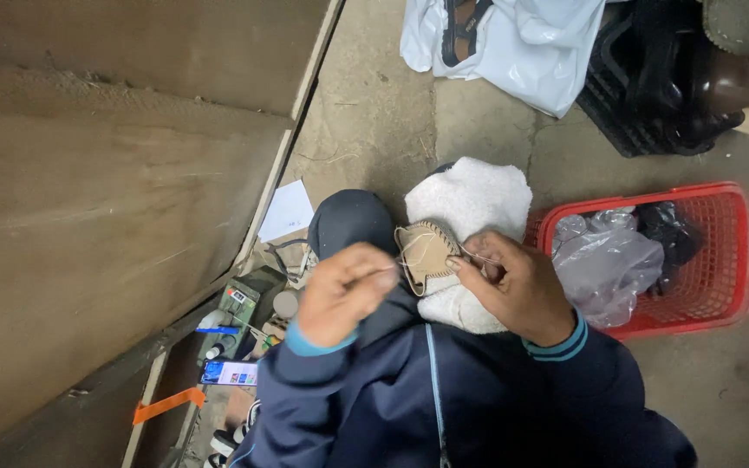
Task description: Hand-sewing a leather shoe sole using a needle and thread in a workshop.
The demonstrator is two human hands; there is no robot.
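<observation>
A small tan leather piece with stitched, scalloped edges (422,256) lies on a white fluffy cloth (470,199) spread over my knee. My right hand (517,290) pinches a thin needle at the leather's right edge. My left hand (340,295) is closed around a fine thread that runs across to the leather piece. Both arms wear dark blue sleeves with teal cuffs. My dark trouser knee (348,221) shows just left of the cloth.
A red plastic basket (730,260) with clear and black plastic bags stands to the right. A white plastic bag (522,43) and a black crate of shoes (678,87) lie beyond. Brown boards (106,173) fill the left; small bottles and packets (231,338) sit at their foot.
</observation>
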